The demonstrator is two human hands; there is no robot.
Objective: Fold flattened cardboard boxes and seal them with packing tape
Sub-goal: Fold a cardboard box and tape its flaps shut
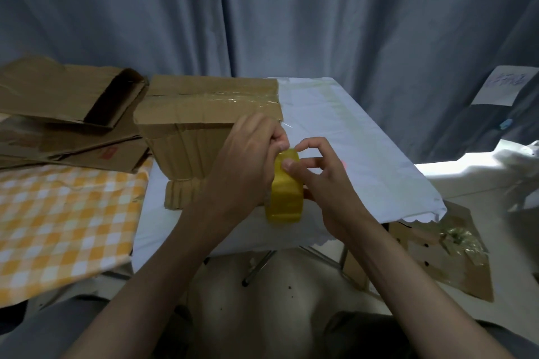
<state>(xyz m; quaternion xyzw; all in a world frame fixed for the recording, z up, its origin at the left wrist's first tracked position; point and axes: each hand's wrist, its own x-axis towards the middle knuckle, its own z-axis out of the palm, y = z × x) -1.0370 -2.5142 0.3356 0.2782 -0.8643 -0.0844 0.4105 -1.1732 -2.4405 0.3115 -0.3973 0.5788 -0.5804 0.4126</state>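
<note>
A folded cardboard box (186,122) stands on the white-covered table (364,154), with clear tape along its top seam. In front of its right corner I hold a yellow roll of packing tape (285,198) upright. My left hand (248,160) grips the roll from the left, fingers curled over its top. My right hand (318,172) touches the roll's top edge, thumb and forefinger pinching at the tape there. A thin strand of tape shows just above the fingers.
A stack of flattened cardboard boxes (67,114) lies at the left on an orange checked cloth (58,221). More cardboard with crumpled tape (449,251) lies on the floor at the right. Grey curtains hang behind the table.
</note>
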